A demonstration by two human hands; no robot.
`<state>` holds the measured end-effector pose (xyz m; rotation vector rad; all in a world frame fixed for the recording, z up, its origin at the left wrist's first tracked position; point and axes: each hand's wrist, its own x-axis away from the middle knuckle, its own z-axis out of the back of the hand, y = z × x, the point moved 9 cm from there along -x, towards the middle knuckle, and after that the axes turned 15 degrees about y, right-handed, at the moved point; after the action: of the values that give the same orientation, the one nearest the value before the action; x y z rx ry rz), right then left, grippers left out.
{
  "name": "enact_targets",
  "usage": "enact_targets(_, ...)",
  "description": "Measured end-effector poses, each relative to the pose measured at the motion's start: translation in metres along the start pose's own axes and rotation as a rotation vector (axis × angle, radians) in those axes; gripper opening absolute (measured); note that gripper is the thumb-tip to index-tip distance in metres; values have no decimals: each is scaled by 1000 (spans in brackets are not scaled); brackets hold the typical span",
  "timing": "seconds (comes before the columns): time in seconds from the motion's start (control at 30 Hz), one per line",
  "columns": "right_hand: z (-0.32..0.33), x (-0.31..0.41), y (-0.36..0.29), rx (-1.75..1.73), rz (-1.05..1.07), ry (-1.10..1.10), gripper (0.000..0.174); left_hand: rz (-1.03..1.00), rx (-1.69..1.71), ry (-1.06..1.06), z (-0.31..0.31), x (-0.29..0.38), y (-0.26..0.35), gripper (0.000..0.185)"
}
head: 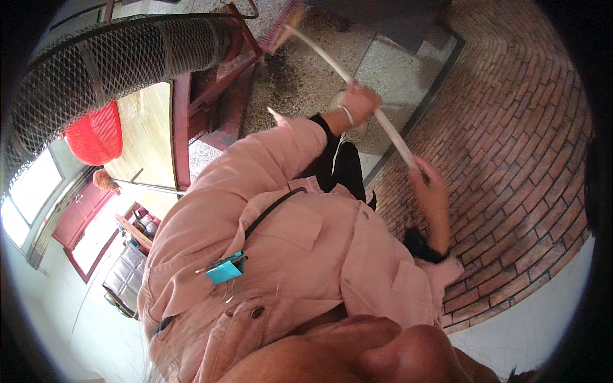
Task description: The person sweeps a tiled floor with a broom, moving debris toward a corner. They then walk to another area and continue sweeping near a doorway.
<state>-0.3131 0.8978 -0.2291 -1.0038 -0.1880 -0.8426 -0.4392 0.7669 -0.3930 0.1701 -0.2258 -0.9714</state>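
A broom with a pale handle point(325, 57) runs from the top middle of the head view down to the right. Its head point(282, 28), with pink bristles, rests on the speckled floor at the top. Dark loose debris point(282, 72) lies beside the bristles. My left hand point(360, 101), with a white band at the wrist, is closed around the middle of the handle. Lower right, my right hand point(428, 179) holds the handle's upper end, slightly blurred. I wear a pink shirt with a teal binder clip point(225, 270) on it.
At the left stand a dark red frame point(181, 124), a metal mesh cylinder point(129, 52) and a red plastic basket point(98, 136). A brick-patterned surface point(498, 158) fills the right side. Beside my feet lies a pale floor panel with a dark edge point(416, 110).
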Motion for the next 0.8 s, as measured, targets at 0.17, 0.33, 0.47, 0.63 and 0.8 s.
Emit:
enact_targets(0.17,-14,-1,-10,149,26,-105,33,65,182,135,-2,8,6,17)
enact_targets(0.33,-58,-64,-45,200,205,-111,30,223,109,112,-9,-18,-86,18)
enact_targets(0.47,-100,-113,-56,79,274,-130,29,323,0,135,8,-23,-146,19)
enact_targets(0.63,-153,-79,-6,-91,134,-244,33,402,-176,-179,-6,26,-154,18)
enact_targets(0.8,-45,-12,43,-62,-90,-205,34,86,21,-36,3,19,-24,8)
